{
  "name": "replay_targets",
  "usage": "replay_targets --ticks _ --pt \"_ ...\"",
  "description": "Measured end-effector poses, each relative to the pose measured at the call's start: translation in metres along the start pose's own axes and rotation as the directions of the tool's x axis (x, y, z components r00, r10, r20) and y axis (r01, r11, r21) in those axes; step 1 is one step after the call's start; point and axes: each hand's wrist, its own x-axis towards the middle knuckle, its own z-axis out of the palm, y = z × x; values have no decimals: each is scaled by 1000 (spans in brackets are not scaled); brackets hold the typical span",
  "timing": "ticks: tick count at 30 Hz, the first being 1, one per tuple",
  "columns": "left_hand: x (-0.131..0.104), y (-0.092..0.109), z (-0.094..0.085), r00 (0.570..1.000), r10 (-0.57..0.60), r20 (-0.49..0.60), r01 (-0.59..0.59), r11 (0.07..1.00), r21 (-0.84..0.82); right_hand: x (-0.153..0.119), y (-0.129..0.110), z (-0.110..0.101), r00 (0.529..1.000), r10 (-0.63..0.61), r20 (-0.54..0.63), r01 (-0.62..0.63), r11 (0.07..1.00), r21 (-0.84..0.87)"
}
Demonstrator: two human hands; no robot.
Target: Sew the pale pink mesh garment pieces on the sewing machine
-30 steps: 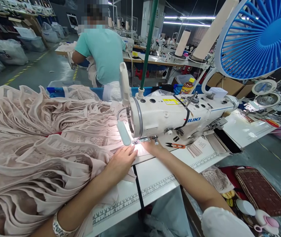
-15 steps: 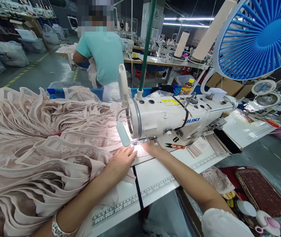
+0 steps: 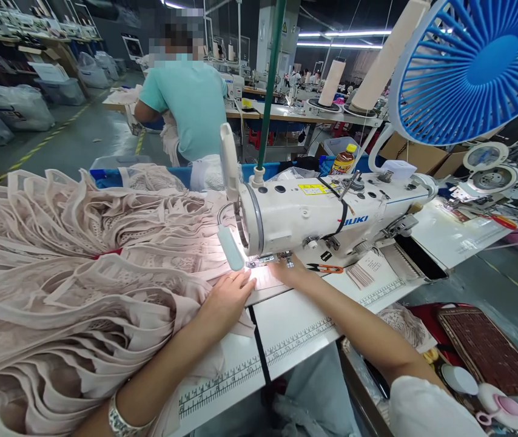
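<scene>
A white sewing machine [image 3: 304,215] stands on the table, its small lamp [image 3: 232,247] lighting the stitching area. Pale pink fabric [image 3: 263,280] lies under the machine's head. My left hand [image 3: 230,300] rests on that fabric, left of the needle area, with its fingers laid along the cloth. On the other side, my right hand [image 3: 290,273] reaches in beside the presser foot, touching the fabric; its fingertips are hidden behind the machine parts. A big pile of pale pink lace-trimmed garments [image 3: 81,291] spreads to the left, under and beside my left forearm.
Orange-handled thread snips [image 3: 325,268] and a paper card [image 3: 368,270] lie right of my hand. A printed ruler [image 3: 295,343] runs along the table's front edge. Above hangs a blue fan [image 3: 491,64]. A bottle [image 3: 344,161] stands behind the machine. A co-worker [image 3: 186,106] sits ahead.
The view has shifted slightly. Both hands keep nearly the same places by the needle area; the fabric there shows little visible movement.
</scene>
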Motion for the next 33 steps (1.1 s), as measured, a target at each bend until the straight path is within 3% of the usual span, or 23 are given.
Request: replay_targets --ticks 6,8,11,13,17,22,24,29,33 --pt "-1 0 4 998 13 -64 -12 1000 8 -15 -13 -15 977 -188 101 205 958 -202" --pt "-1 1 6 996 15 -88 -14 1000 11 -18 -21 -12 979 -170 113 188 966 -175" --pt "-2 0 8 994 12 -107 -12 1000 -1 -19 -34 -7 975 -170 141 171 985 8" --pt "-2 0 9 994 8 -109 -10 1000 -15 -17 -41 -6 983 -114 142 99 989 114" --pt "-2 0 8 998 1 -65 -2 1000 -18 -13 -45 -10 985 172 32 -175 968 179" --pt "-2 0 7 999 -29 18 30 999 -44 -14 -45 -12 962 270 -48 -243 919 311" --pt "-2 0 7 998 -42 45 45 997 -57 -16 -45 -11 968 249 -35 -232 939 253" --pt "-2 1 7 998 -39 42 40 999 -29 -15 -35 -1 990 144 -8 -144 987 -74" --pt "-1 1 7 998 -47 43 47 999 -19 -3 -25 15 992 126 28 -119 979 -163"
